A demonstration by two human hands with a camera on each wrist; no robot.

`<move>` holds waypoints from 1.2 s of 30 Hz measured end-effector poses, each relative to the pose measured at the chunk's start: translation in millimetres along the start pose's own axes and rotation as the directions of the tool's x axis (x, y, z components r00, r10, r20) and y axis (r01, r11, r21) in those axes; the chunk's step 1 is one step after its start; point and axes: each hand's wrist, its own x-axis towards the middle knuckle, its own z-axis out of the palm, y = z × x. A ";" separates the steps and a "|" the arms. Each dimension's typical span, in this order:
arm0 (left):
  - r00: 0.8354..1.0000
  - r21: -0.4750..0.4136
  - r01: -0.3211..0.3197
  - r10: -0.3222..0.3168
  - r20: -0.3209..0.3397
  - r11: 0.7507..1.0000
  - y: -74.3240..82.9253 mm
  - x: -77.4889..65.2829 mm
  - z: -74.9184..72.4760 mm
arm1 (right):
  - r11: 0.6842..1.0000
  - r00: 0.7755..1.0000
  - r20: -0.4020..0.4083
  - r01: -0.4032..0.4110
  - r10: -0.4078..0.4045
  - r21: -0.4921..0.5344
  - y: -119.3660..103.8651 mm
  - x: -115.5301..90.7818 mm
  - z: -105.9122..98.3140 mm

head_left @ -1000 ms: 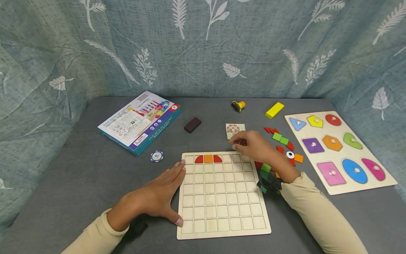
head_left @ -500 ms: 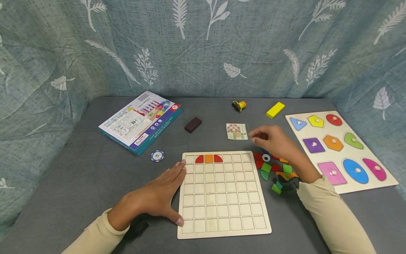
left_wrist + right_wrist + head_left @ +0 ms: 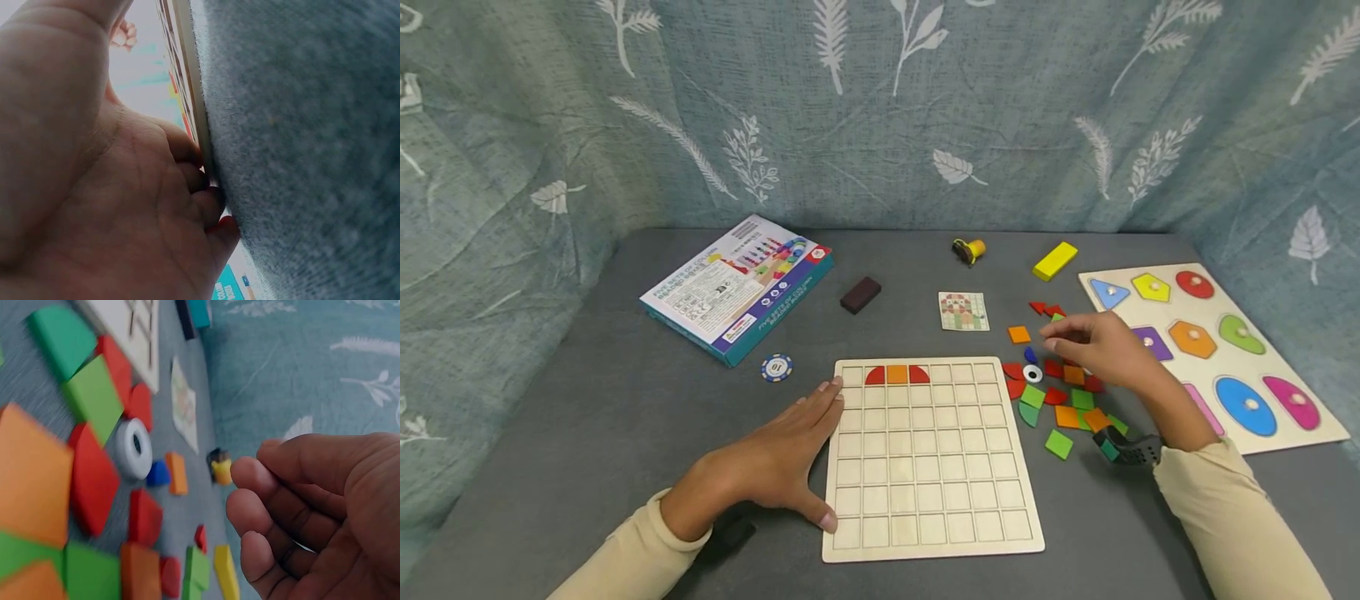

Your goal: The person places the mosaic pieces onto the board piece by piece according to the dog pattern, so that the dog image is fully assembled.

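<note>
My left hand (image 3: 775, 462) lies along the left edge of a wooden grid board (image 3: 936, 479), fingers straight and thumb spread. In the left wrist view its fingertips touch the board's edge. Along the board's top row sit two red quarter-round tiles with an orange square tile (image 3: 897, 374) between them. To the right, my right hand (image 3: 1101, 346) hovers over a pile of loose tiles, fingers loosely bent. Nothing shows between its fingers in the right wrist view. Beneath and beside it lie green square tiles (image 3: 1059, 444), red tiles (image 3: 1056, 397), orange tiles and a white ring-like tile (image 3: 1033, 374).
A small pattern card (image 3: 963, 312) lies behind the board. At the right is a shape puzzle board (image 3: 1192, 339). Farther back are a yellow block (image 3: 1055, 261), a small yellow-and-black object (image 3: 968, 250), a dark brown block (image 3: 861, 295), a game box (image 3: 737, 287) and a poker chip (image 3: 777, 367).
My right hand has moved right, from in front of the pattern card to above the loose tiles, uncovering the card and part of the pile. The left hand has stayed on the board's edge.
</note>
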 end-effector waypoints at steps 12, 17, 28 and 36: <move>1.000 -0.007 0.003 -0.003 0.003 1.000 0.6 0.8 -0.4 | 0.986 0.991 -0.088 -0.112 0.102 -0.122 22.7 -8.1 -7.2; 1.000 -0.012 0.001 -0.001 0.004 1.000 0.5 0.4 -0.4 | 0.986 0.989 -0.086 -0.130 0.121 -0.107 32.4 -6.4 -4.2; 1.000 -0.002 -0.004 0.004 -0.001 1.000 -1.5 -0.4 -1.6 | 0.985 0.987 -0.074 -0.148 0.141 -0.092 33.6 -3.5 3.7; 1.000 0.012 -0.017 0.017 -0.005 1.000 -3.6 -0.7 0.6 | 0.980 0.992 -0.031 -0.123 0.119 -0.156 29.5 0.9 7.9</move>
